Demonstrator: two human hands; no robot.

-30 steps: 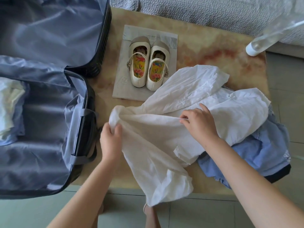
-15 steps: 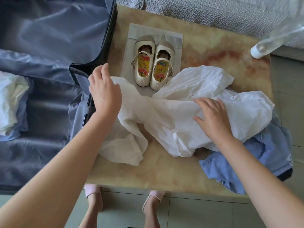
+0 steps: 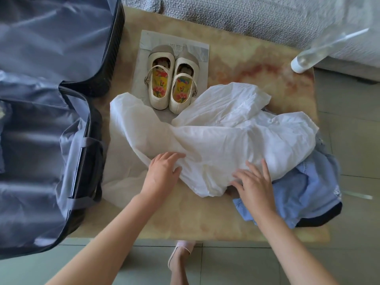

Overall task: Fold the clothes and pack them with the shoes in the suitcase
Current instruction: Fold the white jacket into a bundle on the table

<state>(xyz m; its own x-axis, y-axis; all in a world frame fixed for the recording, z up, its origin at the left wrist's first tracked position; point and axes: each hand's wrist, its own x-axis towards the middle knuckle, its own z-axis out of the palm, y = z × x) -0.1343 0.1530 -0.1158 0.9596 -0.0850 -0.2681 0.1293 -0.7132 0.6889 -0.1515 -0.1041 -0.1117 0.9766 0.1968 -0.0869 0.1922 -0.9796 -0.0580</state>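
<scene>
White garment (image 3: 226, 136): I see thin, creased cloth lying loose and unfolded across the middle of the table (image 3: 205, 219), twisted near its centre.
Left hand (image 3: 162, 171): released, fingers relaxed and nearly straight, resting on the garment's near edge; it grasps nothing.
Right hand (image 3: 255, 182): released, fingers spread flat on the cloth at its near right edge.
Garment to hands: it runs from under both sets of fingers away from me, with one flap reaching left toward the suitcase.
Blue denim garment (image 3: 308, 192): crumpled just right of my right hand, partly under the white cloth.
Shoes (image 3: 171, 85): a cream pair with flowered insoles, side by side on a sheet of paper (image 3: 201, 52), heels touching the white cloth's far edge.
Suitcase (image 3: 41, 140): open at the table's left, grey lining showing.
Bottle (image 3: 320, 52): clear, at the far right corner.
</scene>
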